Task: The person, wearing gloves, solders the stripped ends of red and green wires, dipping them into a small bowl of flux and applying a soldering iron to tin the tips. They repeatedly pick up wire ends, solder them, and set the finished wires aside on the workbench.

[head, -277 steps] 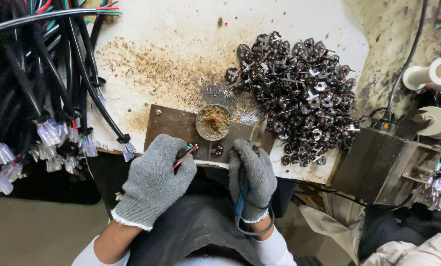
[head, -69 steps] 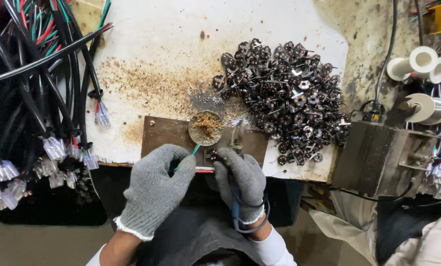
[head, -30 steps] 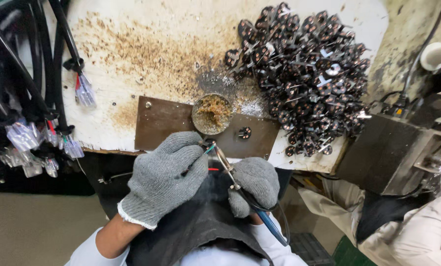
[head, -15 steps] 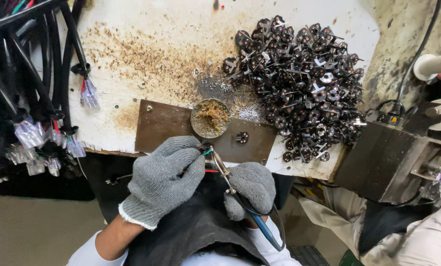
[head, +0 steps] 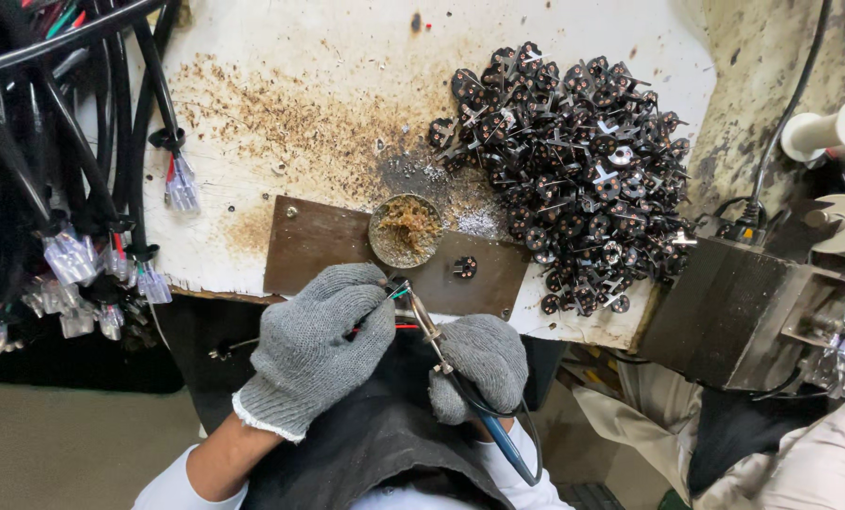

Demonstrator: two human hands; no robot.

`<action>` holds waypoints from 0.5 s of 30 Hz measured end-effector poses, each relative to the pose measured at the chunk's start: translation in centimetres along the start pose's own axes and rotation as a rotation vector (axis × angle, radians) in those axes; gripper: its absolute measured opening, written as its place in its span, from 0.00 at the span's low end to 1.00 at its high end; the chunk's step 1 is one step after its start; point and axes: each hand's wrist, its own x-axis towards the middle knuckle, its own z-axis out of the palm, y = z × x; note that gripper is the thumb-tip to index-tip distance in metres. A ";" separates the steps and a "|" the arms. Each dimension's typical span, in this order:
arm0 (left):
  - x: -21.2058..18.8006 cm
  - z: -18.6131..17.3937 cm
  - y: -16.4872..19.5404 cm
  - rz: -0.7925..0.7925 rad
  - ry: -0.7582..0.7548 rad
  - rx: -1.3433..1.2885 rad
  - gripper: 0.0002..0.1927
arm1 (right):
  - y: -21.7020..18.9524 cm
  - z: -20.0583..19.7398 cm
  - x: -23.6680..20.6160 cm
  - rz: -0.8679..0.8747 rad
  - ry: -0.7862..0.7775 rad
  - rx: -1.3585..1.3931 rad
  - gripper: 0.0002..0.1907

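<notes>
Both hands wear grey knit gloves. My left hand (head: 317, 348) pinches a bundle of thin red and green wires (head: 389, 304) just below the brown metal plate (head: 314, 241). My right hand (head: 479, 364) grips a soldering iron (head: 432, 331) with a blue handle; its tip meets the wire ends beside my left fingers. A small round tin of brownish flux (head: 405, 229) sits on the plate just above the hands. One small black connector part (head: 463, 267) lies on the plate to the right of the tin.
A large heap of black connector parts (head: 574, 161) covers the stained white bench (head: 281, 85) at right. Black cables with clear plastic plugs (head: 83, 255) hang at left. A dark metal box (head: 734, 312) and white spools (head: 843, 132) stand at right.
My right hand has come off the plate, where it held the small part, and now holds the soldering iron lower down, tip against the wires in my left hand. The view shifted slightly.
</notes>
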 end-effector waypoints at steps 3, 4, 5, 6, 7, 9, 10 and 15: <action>0.0 -0.3 0.1 -0.012 -0.033 0.015 0.08 | -0.6 -0.1 0.4 0.082 -0.001 -0.015 0.15; 0.0 -0.4 0.1 0.000 -0.036 0.019 0.07 | -0.6 -0.1 0.4 0.138 0.000 0.010 0.14; 0.1 -0.5 0.1 0.013 -0.036 0.024 0.07 | -0.7 -0.1 0.4 0.191 0.000 0.037 0.13; 0.2 -0.5 0.1 0.026 -0.033 0.031 0.06 | -0.7 0.0 0.3 0.250 0.078 0.126 0.14; 0.4 -0.5 0.0 0.025 -0.039 0.035 0.06 | -0.6 0.2 0.2 0.313 0.155 0.216 0.16; 0.5 -0.9 0.0 0.013 -0.078 0.035 0.07 | -0.6 0.6 -0.3 0.430 0.191 0.247 0.17; 0.6 -1.0 -0.1 0.011 -0.095 0.041 0.06 | -0.5 0.6 -0.5 0.471 0.149 0.188 0.16; 1.2 -1.1 -0.8 0.035 -0.092 0.048 0.06 | -0.4 1.1 -0.7 0.434 0.036 -0.012 0.16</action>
